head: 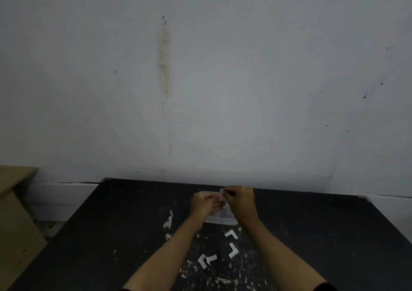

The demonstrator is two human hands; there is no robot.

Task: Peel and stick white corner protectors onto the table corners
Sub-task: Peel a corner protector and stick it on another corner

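Both hands meet above the middle of the black table (pixel 116 223). My left hand (pixel 204 205) and my right hand (pixel 242 202) pinch a small white corner protector (pixel 222 196) between their fingertips, over a clear plastic bag (pixel 220 219) lying on the table. Several white L-shaped pieces lie nearer to me: one (pixel 231 234), another (pixel 233 250), and a pair (pixel 207 260). A pale protector sits on the far left table corner (pixel 106 179) and another on the far right corner (pixel 364 198).
The table top is scuffed with white paint flecks (pixel 169 220). A grey wall (pixel 223 79) stands right behind the table. A brown wooden cabinet (pixel 15 212) stands at the left, with a strip of floor between it and the table.
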